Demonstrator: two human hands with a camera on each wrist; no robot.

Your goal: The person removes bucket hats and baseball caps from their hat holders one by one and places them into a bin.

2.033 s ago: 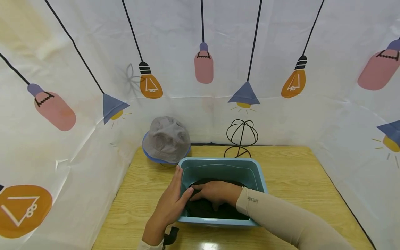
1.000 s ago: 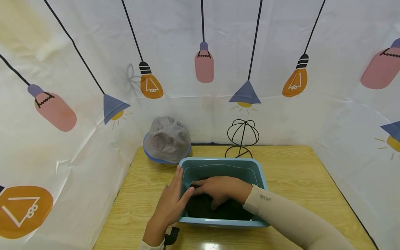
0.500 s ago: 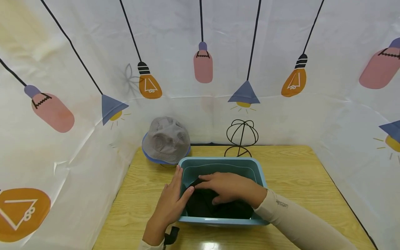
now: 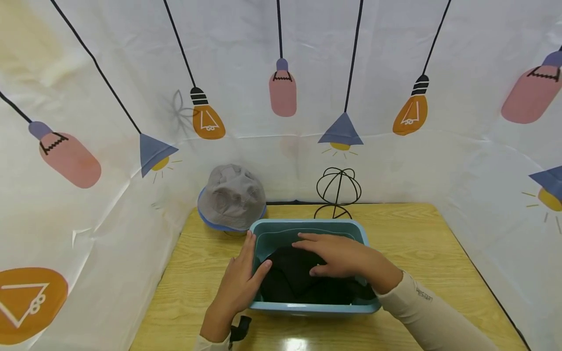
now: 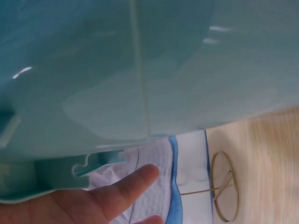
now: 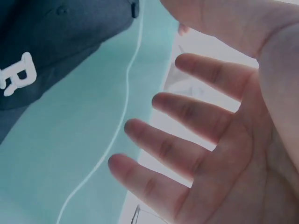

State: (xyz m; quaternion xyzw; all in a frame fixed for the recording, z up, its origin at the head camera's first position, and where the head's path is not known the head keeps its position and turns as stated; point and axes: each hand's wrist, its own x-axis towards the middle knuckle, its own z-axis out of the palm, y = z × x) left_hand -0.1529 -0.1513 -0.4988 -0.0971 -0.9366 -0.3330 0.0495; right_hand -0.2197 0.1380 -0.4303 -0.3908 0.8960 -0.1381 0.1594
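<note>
A black cap (image 4: 291, 273) lies in the light blue plastic bin (image 4: 309, 308); in the right wrist view the dark cap (image 6: 51, 35) shows a white letter R and a button-like spot. My left hand (image 4: 237, 282) rests at the bin's left rim, fingers straight, with the thumb reaching over the edge. In the left wrist view, a straight finger (image 5: 126, 191) of it lies beside the bin's wall (image 5: 187, 70). My right hand (image 4: 342, 256) hovers over the bin with its fingers spread; its palm (image 6: 233, 154) holds nothing in the right wrist view.
A grey bucket hat with a blue brim (image 4: 232, 197) sits on a stand behind the bin's left corner. A bare black wire hat stand (image 4: 338, 187) stands behind the bin. The wooden table (image 4: 404, 248) ends at a lamp-patterned white backdrop (image 4: 290, 156).
My right hand has drawn up and to the right from the black cap, its fingers straightening. More of the cap shows now. My left hand has stayed at the rim.
</note>
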